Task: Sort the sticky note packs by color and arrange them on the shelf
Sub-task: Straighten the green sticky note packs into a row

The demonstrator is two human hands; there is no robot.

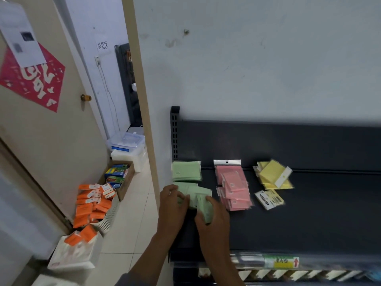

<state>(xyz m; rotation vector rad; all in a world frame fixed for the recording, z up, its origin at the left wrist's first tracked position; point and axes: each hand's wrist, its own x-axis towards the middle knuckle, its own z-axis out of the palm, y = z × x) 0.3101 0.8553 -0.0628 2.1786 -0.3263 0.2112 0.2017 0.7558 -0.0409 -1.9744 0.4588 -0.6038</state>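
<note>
On the dark shelf lie three colour groups of sticky note packs. A neat green stack sits at the back left. In front of it is a loose green pile; my left hand grips its left edge, and my right hand holds green packs at its front right. The pink packs lie in a loose heap in the middle. Further right the yellow packs are heaped, with one more yellow pack lying apart in front of them.
The shelf's front edge carries a price strip. Left of the shelf, on the tiled floor, stand a white basket of orange packs, a cardboard box, clear plastic tubs and tissue packs. An open door is at left.
</note>
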